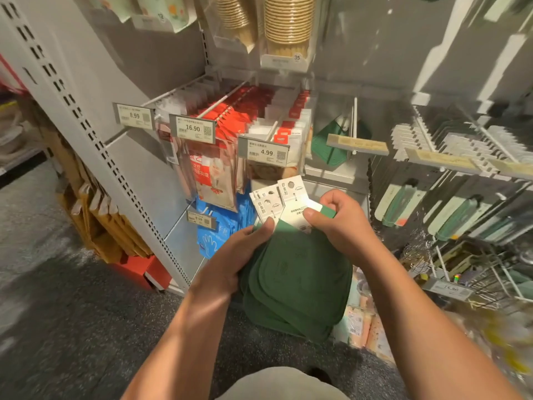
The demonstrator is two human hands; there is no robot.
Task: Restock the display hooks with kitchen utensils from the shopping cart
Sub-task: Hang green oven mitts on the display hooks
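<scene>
Green silicone mats [300,284] on white header cards [284,204], held before the hooks.

Left hand [242,255] grips the floppy stack; right hand [334,220] pinches one stiff card, the sensible hold since the mats look light and limp. Above the grip, price tags [266,151] crowd a near-empty hook [354,122].

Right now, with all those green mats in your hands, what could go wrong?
1. The left hand grips several green mats in a fanned stack, so the lower ones might slide out and drop.
2. The right hand pinches only one white header card; pulling it could bend or tear the card near its hang hole.
3. The hook with the matching green mat sits behind a price tag strip, which the cards could snag.
</scene>
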